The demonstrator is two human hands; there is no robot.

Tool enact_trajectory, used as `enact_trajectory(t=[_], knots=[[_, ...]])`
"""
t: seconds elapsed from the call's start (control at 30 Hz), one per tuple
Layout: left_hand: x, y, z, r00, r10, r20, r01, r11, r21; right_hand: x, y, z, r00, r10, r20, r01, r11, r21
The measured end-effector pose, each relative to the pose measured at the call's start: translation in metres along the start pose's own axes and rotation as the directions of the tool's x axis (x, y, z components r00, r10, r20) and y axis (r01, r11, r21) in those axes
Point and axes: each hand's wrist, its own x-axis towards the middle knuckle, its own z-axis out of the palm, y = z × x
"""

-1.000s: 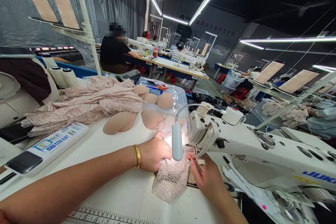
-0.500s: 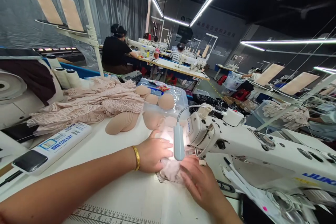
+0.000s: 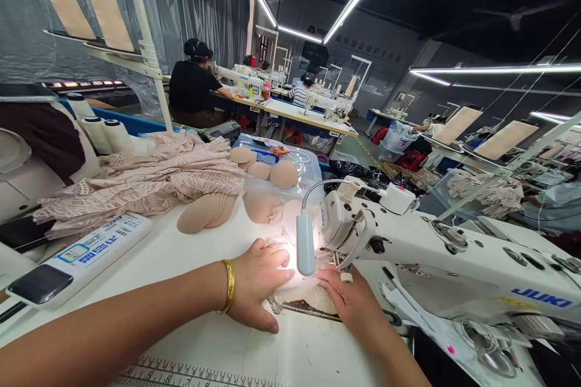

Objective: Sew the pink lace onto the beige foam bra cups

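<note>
Pale pink fabric (image 3: 297, 282) lies under the sewing machine head (image 3: 338, 217), brightly lit by a grey gooseneck lamp (image 3: 305, 245) that hides part of it. My left hand (image 3: 256, 278) rests on the cloth's left side, fingers spread and thumb stretched toward me. To the right of the lamp, my right hand (image 3: 347, 293) lies with its fingertips on the cloth beside the needle area, fingers extended. Around the needle, details are hidden by the lamp and glare. Beige oval pads (image 3: 209, 213) lie fanned out beyond my left forearm.
Beige lace garments (image 3: 149, 172) are heaped at the back left. A clear plastic lid (image 3: 302, 163) carries more pads. A white device (image 3: 82, 260) lies left, and a ruler (image 3: 172, 373) runs along the front. Another person (image 3: 193, 87) sits at a machine further back.
The fabric bunched between my hands has flattened and shifted away from me, baring the worn plate edge. My left thumb has spread toward me. The whole view has shifted slightly.
</note>
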Motion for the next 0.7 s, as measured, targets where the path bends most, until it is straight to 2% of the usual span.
enact_trajectory(t=[0.1, 0.17, 0.33, 0.43, 0.5, 0.63, 0.7], knots=[[-0.003, -0.007, -0.010, 0.994, 0.087, 0.064, -0.080, 0.992, -0.100, 0.000, 0.005, -0.009, 0.991, 0.116, 0.069, -0.126, 0.979, 0.159], [-0.003, -0.009, -0.012, 0.990, 0.115, 0.081, -0.103, 0.985, -0.137, -0.001, 0.008, -0.015, 0.983, 0.117, 0.140, -0.146, 0.965, 0.217], [0.004, -0.012, 0.001, 0.983, 0.174, -0.061, -0.177, 0.983, -0.040, 0.001, 0.008, -0.030, 0.959, 0.041, 0.281, -0.118, 0.958, 0.260], [0.010, -0.014, 0.009, 0.965, 0.241, -0.100, -0.244, 0.970, -0.013, 0.004, 0.005, -0.028, 0.966, 0.051, 0.252, -0.147, 0.912, 0.383], [0.013, -0.016, 0.012, 0.954, 0.272, -0.128, -0.274, 0.962, 0.005, 0.005, 0.003, -0.018, 0.982, 0.053, 0.179, -0.126, 0.898, 0.422], [0.019, -0.022, 0.013, 0.951, 0.262, -0.163, -0.256, 0.965, 0.062, 0.003, 0.006, 0.009, 0.998, 0.007, 0.061, -0.024, 0.958, 0.285], [0.022, -0.025, 0.013, 0.952, 0.255, -0.171, -0.245, 0.966, 0.078, 0.001, 0.008, 0.014, 0.997, 0.041, 0.060, -0.052, 0.978, 0.204]])
